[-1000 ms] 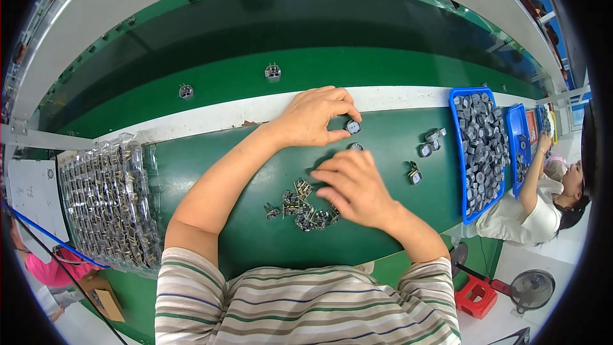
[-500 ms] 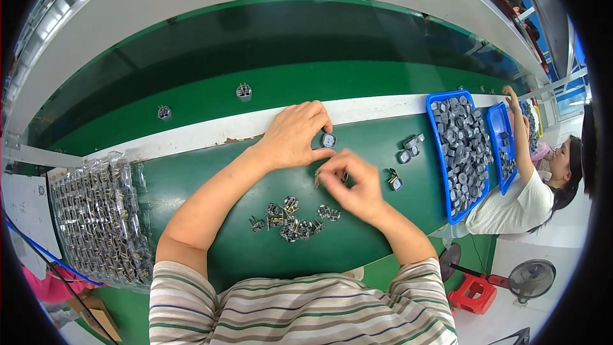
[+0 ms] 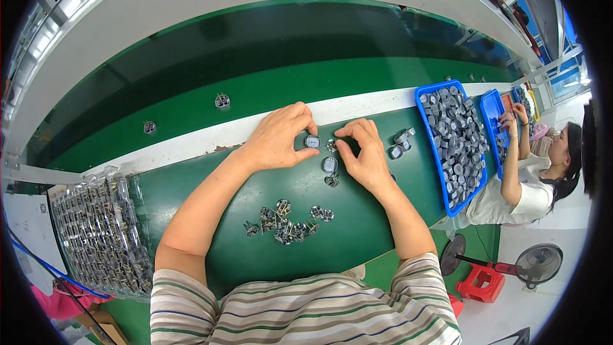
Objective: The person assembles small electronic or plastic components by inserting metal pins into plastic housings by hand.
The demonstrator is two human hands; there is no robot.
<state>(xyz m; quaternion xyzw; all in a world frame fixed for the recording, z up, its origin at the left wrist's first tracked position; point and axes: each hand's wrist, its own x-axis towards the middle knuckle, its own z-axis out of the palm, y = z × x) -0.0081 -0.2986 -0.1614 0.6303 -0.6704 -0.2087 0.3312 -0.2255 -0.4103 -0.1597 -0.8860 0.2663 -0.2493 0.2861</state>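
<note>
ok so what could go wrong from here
The small circuit part at the fingertips of the right hand could slip, or meet the gray housing in the left hand at a bad angle.

The loose housings sit just right of the right hand, so a sideways move might knock them.

The pile of circuit parts lies between the forearms with pins jutting out; these might snag or bend.

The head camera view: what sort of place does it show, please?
Probably a factory assembly line: small components along a green strip, a blue tray heaped with grey parts, and a co-worker to the right.
</note>
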